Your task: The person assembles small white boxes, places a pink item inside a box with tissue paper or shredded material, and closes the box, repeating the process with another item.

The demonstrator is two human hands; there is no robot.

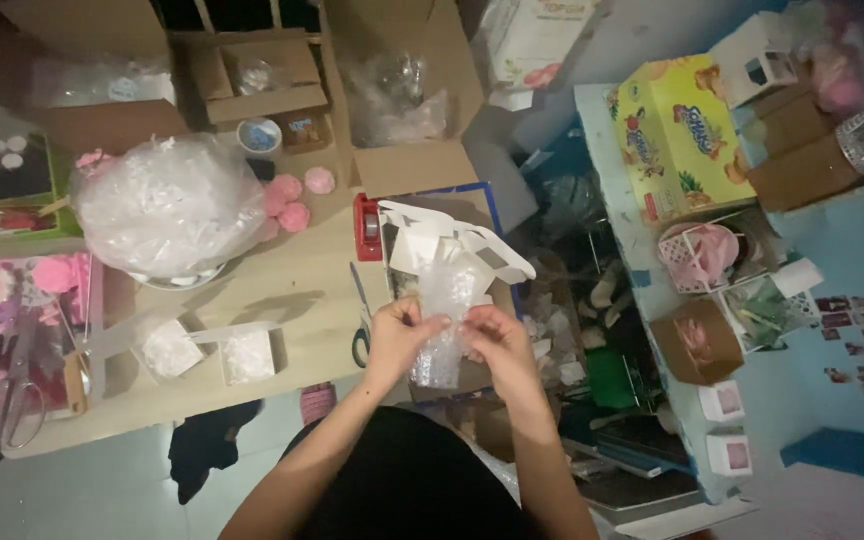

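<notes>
My left hand point(399, 333) and my right hand point(497, 340) are both pinched on a small clear plastic bag point(447, 320) held upright in front of me, over the table's right end. Just beyond the bag lies an unfolded white cardboard box point(442, 235) with cut-out windows. A red tape dispenser point(367, 228) stands to the left of that box. Black-handled scissors point(361, 335) lie on the table beside my left wrist.
The wooden table point(292, 290) bears a big clear bag of white filling point(167, 205), pink balls point(292, 200), two small white boxes point(207, 350) and large scissors point(7, 385) at the left. Cardboard boxes point(262, 75) stand behind. A blue shelf point(822, 270) at the right holds a yellow carton point(682, 135) and small gift boxes.
</notes>
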